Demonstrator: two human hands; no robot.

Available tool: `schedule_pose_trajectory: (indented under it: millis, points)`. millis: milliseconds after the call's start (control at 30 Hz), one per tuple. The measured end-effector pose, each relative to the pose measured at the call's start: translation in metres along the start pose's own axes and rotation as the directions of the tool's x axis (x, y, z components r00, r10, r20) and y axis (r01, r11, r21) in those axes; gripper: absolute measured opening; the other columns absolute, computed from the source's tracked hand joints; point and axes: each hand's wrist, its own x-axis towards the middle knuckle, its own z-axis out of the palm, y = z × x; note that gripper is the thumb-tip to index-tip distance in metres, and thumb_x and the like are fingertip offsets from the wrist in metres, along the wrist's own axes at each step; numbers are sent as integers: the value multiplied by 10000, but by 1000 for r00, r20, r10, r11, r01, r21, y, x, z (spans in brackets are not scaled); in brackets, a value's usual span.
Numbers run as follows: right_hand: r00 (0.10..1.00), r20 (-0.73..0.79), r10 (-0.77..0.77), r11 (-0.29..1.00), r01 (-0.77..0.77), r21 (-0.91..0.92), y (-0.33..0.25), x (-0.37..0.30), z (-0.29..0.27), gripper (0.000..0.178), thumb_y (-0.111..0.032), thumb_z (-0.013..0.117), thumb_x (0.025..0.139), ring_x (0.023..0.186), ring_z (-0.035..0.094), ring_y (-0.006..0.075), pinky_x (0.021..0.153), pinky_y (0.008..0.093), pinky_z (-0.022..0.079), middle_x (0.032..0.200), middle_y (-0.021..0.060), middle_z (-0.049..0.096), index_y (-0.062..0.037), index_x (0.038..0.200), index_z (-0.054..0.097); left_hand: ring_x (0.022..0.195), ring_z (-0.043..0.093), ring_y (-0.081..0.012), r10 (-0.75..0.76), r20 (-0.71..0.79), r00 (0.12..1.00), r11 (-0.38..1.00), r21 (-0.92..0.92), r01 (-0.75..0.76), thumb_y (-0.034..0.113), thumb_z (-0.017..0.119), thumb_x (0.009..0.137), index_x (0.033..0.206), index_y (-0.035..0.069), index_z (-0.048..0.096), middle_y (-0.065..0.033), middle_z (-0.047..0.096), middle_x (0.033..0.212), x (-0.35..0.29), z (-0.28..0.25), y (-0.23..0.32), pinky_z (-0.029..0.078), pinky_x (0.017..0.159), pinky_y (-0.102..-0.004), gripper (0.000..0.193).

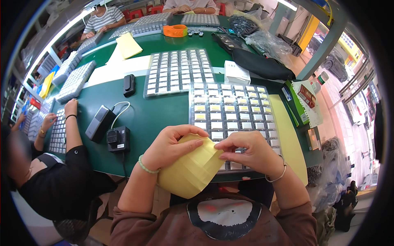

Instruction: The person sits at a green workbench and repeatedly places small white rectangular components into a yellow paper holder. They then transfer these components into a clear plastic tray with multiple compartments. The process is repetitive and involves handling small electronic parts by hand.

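Note:
My left hand (179, 144) grips a sheet of yellow stickers (191, 172) between thumb and fingers; faint lines divide it into strips, and it bends toward my body. At the sheet's upper right edge, my right hand (247, 149) pinches with thumb and forefinger; whether a loose sticker is between them is too small to tell. Beneath and beyond my hands lies a clear plastic tray (269, 123) with rows of small white-topped pieces. Several pieces in its far rows carry yellow patches, such as the near-left yellow-topped piece (200, 116).
Farther off is a second filled tray (178, 74). A power bank (100, 122) and a black cube device (118, 139) stand left on the green table (158, 112). To the right are a white box (237, 73) and a black pouch (262, 65). A co-worker's arm (73, 127) reaches in at left.

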Motion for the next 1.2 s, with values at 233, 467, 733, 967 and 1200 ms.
schedule_pose_trajectory:
  millis: [233,467,733,967,1200]
  points:
    - [985,-141,-96,995,94,-20,11,-4,11,172,-71,793,853,859,702,241,747,325,560,976,99,722,-45,1019,756,990,650,-96,15,-36,999,993,114,-10,113,680,975,1161,-13,725,-45,736,1068,1,5,1,531,893,-272,229]
    - [888,-402,-222,968,251,21,9,-14,16,192,-4,779,855,974,646,216,823,312,543,1072,72,635,-77,1029,742,987,672,-123,73,-15,997,977,200,-68,84,675,964,1148,-21,720,-70,741,1062,1,7,5,537,891,-283,217]
    - [900,-285,330,912,-226,343,30,44,-15,140,-45,711,937,719,645,85,657,246,545,899,35,705,28,1055,708,1161,650,-352,330,9,944,718,647,-257,73,646,923,1335,26,608,-164,674,1274,21,11,11,495,1025,-396,416]
    - [879,-243,411,881,-316,351,53,65,-4,160,-121,665,965,648,635,99,584,250,548,797,47,665,29,1018,655,1256,617,-362,233,6,972,762,620,-187,92,630,923,1472,34,459,-160,653,1350,28,11,-3,484,1058,-403,578]
    - [885,-163,437,874,-374,310,50,72,-6,143,-107,660,962,612,610,92,541,254,516,748,37,660,31,994,673,1263,611,-359,227,7,974,742,647,-177,99,613,929,1491,46,433,-158,646,1370,26,11,-5,481,1063,-409,592]
